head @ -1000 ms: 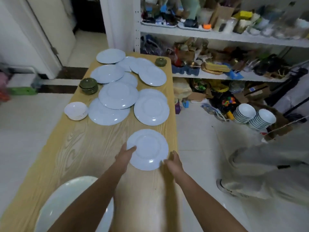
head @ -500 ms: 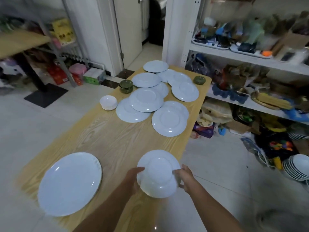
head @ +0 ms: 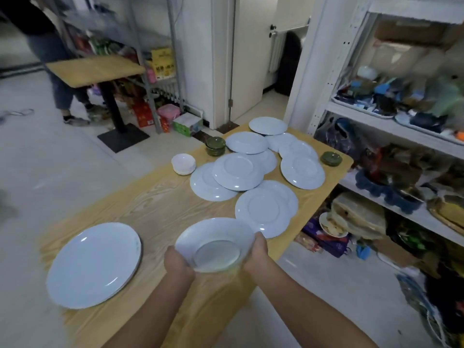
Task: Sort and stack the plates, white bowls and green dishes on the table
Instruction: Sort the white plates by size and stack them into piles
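Observation:
I hold a white deep plate point(head: 216, 243) right side up above the near end of the wooden table point(head: 155, 207). My left hand point(head: 178, 263) grips its left rim and my right hand point(head: 256, 253) grips its right rim. A stack of large upright plates point(head: 94, 264) lies at the near left. Several upside-down white plates point(head: 238, 172) overlap across the far half. Stacked white bowls point(head: 183, 164) sit at the left edge. Green dishes stand in a pile point(head: 215, 146) behind the bowls, and another green dish point(head: 331, 158) sits at the far right edge.
A cluttered white shelf unit point(head: 391, 126) runs along the right of the table, with goods on the floor under it. A second small table point(head: 94, 70) and a standing person point(head: 57, 79) are at the far left. A doorway opens behind the table.
I lifted the plate off the table with both hands and turned it right side up. My view swung left, bringing the large plate stack and the far table into sight.

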`<state>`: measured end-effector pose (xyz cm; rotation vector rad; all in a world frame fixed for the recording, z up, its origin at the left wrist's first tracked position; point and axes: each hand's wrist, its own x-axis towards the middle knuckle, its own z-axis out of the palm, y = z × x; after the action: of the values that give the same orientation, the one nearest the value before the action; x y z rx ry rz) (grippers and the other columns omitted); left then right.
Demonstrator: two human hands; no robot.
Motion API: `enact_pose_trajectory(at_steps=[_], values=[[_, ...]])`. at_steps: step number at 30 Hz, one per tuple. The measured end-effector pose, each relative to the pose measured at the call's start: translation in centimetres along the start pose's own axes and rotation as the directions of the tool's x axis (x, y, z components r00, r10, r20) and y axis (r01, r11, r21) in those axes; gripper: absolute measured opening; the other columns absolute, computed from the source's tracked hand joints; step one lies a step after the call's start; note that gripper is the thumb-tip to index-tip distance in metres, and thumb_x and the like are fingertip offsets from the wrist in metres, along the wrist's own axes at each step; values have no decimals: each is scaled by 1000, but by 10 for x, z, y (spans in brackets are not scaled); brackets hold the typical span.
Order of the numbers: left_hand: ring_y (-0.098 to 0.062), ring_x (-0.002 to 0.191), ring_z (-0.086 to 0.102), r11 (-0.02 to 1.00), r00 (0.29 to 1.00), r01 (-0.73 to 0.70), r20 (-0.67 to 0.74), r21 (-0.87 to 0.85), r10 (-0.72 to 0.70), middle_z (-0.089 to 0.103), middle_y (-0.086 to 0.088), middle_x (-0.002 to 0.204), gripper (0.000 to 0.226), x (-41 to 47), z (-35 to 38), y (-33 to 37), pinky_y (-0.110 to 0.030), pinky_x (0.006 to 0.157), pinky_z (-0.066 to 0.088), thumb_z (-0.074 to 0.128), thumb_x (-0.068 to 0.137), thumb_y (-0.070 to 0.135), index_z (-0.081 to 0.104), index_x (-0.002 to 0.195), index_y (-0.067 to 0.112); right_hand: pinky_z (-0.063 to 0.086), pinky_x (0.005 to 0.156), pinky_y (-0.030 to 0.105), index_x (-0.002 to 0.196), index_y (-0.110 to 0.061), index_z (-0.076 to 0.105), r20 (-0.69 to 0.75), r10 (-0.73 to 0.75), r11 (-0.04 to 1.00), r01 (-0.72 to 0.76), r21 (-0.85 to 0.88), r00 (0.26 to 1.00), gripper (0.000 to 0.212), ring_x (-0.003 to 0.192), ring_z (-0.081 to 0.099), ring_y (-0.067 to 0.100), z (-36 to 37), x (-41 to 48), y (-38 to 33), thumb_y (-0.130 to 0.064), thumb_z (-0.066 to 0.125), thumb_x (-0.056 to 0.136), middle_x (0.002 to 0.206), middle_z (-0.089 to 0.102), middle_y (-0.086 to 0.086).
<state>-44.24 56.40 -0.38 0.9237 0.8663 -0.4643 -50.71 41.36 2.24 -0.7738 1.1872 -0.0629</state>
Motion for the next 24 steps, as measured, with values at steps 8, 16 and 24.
enact_pose_trajectory(at_steps=[8, 16, 24], values=[[-33, 78, 54, 996, 996, 38, 78, 75, -44, 69, -16, 72, 22, -17, -15, 5, -45, 77, 45, 35, 98, 10, 56, 96, 2, 50, 88, 45, 120, 0, 55, 234, 20, 833, 113, -542, 972, 36, 102, 57, 36, 20, 45, -31, 4, 44, 86, 112, 58, 20], [-28, 75, 55, 996, 997, -69, -17, 56, 70, 65, -9, 80, 17, 11, 0, 16, -39, 64, 45, 46, 97, 15, 57, 87, 7, 50, 94, 40, 129, -12, 54, 329, 95, 629, 200, -751, 939, 57, 107, 59, 28, 54, 100, -28, -32, 61, 76, 121, 61, 9], [-33, 105, 53, 914, 907, -42, -368, 404, 204, 56, -19, 125, 33, 56, 18, 0, -50, 101, 41, 43, 97, 31, 60, 116, 9, 47, 92, 30, 128, -6, 53, 403, 152, 330, 338, -882, 903, 42, 115, 56, 26, 69, 116, -60, -22, 52, 89, 128, 58, 10]])
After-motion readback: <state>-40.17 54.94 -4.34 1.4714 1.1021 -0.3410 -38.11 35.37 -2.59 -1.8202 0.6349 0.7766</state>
